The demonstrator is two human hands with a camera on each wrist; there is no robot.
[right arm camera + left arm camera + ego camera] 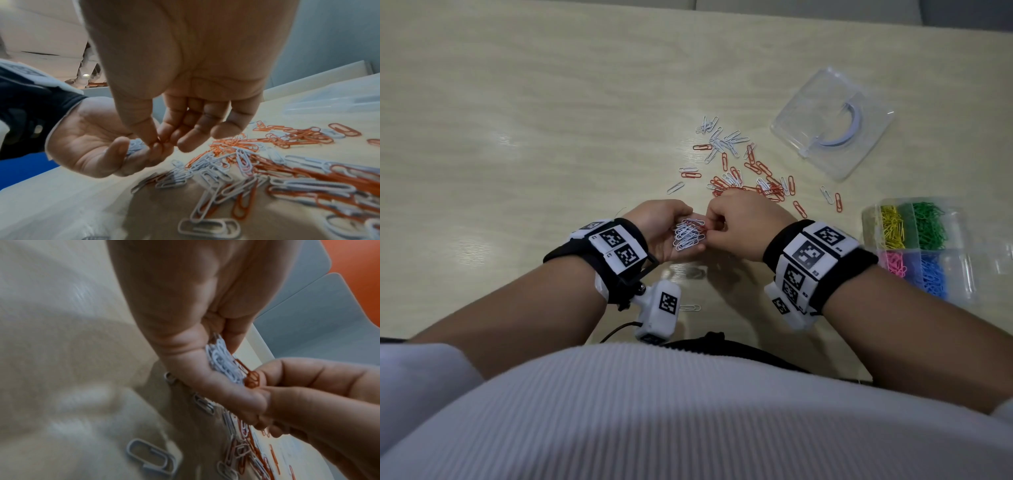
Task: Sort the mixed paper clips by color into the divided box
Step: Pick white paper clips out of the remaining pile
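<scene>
My left hand (671,233) lies palm up above the table's near middle and cups a bunch of white paper clips (686,234) with its fingers curled round them. The white bunch (223,363) shows between thumb and fingers in the left wrist view. My right hand (736,224) meets it from the right, and its thumb and forefinger pinch a red clip (252,379) at the edge of that bunch. A loose pile of red and white clips (750,174) is spread on the table just beyond both hands. The divided box (914,246) stands at the right, holding yellow, green, pink and blue clips.
A clear plastic lid (832,123) lies at the back right beyond the pile. Single white clips (690,307) lie on the table close to my body, one under my hands. The light wooden table (517,137) stretches left.
</scene>
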